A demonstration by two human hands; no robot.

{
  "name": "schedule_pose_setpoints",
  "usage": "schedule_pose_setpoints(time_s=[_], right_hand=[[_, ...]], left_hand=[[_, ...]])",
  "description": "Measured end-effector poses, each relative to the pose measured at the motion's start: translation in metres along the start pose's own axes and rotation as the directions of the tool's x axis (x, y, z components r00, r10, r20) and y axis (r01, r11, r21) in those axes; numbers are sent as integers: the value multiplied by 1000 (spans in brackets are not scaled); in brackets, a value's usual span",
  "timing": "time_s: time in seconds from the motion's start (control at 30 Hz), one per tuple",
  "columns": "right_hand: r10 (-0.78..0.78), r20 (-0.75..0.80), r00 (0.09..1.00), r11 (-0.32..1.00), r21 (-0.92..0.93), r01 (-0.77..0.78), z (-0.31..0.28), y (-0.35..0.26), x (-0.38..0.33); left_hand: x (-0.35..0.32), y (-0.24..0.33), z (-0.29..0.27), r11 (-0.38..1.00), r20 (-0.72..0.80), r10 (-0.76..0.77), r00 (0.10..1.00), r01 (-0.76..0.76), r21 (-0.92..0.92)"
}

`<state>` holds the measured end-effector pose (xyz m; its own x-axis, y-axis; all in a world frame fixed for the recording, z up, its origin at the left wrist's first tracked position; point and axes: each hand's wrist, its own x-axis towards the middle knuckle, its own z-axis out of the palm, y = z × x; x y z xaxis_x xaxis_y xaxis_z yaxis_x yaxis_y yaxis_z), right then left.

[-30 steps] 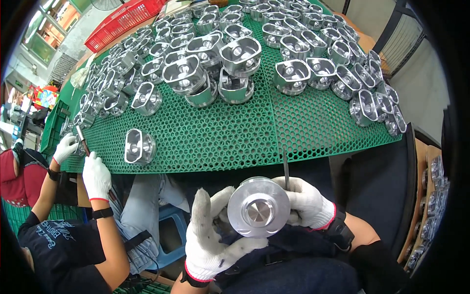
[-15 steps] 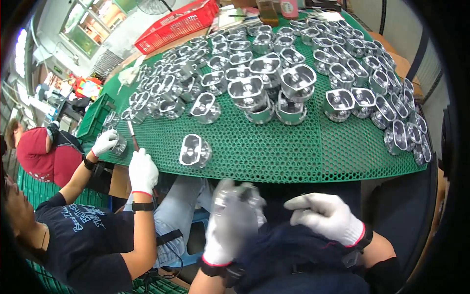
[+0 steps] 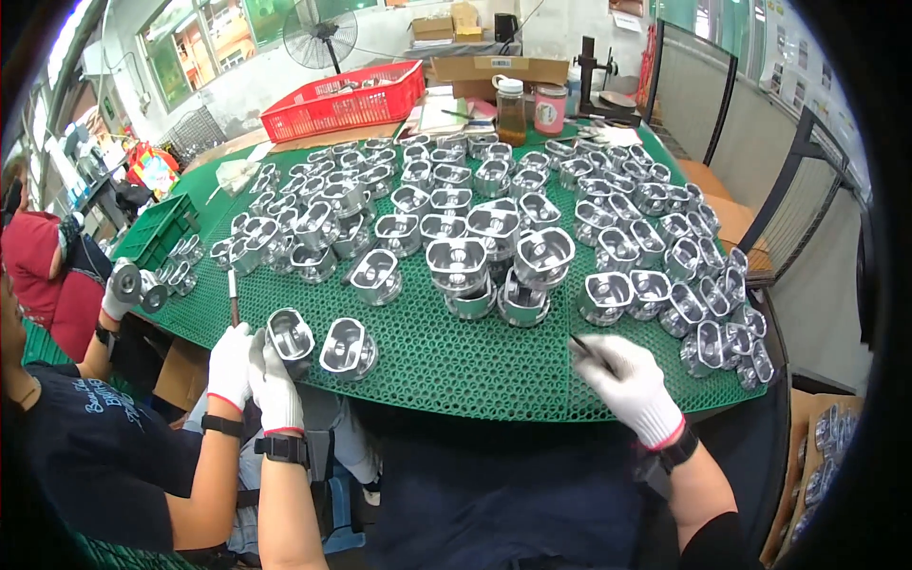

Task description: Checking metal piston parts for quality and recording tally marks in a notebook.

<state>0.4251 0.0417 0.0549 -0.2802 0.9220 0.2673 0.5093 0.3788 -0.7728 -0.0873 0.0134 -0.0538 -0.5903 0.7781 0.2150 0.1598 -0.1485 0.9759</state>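
My left hand (image 3: 275, 391), in a white glove, reaches to the near left edge of the green mat. Its fingers close on the left side of a shiny metal piston (image 3: 291, 334). Beside that stands another piston (image 3: 349, 350), untouched. Over the mat's front edge at the right is my right hand (image 3: 627, 385), also gloved, its fingers closed round a thin dark pen-like tool (image 3: 591, 351). Most of the tool is hidden in the palm. Stacked pistons (image 3: 459, 268) stand ahead, between my hands.
Rows of pistons cover the green mat (image 3: 456, 385). At the left a co-worker's gloved hand (image 3: 230, 366) holds a dark-handled tool close to my left hand; their other holds a piston. A red crate (image 3: 342, 104) and jars stand at the back.
My left hand has carried a piston from near my lap leftward onto the mat. My right hand has risen from my lap to the mat's edge. The view has tilted up.
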Motion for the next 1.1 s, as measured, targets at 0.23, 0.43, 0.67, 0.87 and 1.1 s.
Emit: schedule_pose_setpoints(time_s=[0.23, 0.43, 0.67, 0.87, 1.1], right_hand=[[-282, -71, 957, 781, -596, 186, -2, 35, 87], [-223, -32, 974, 811, -561, 167, -18, 33, 92], [290, 625, 725, 24, 752, -658, -14, 5, -9], [0, 710, 705, -480, 618, -623, 22, 14, -75], [20, 828, 561, -548, 479, -686, 36, 3, -88]], left_hand=[[-56, 38, 78, 997, -256, 12, 967, -30, -66], [-148, 65, 95, 995, -155, -82, 985, 73, -66], [-237, 64, 76, 992, -61, -125, 990, 126, 21], [-227, 98, 118, 996, 121, 34, 992, -24, -86], [-240, 115, 157, 937, 339, -91, 936, 196, -289]])
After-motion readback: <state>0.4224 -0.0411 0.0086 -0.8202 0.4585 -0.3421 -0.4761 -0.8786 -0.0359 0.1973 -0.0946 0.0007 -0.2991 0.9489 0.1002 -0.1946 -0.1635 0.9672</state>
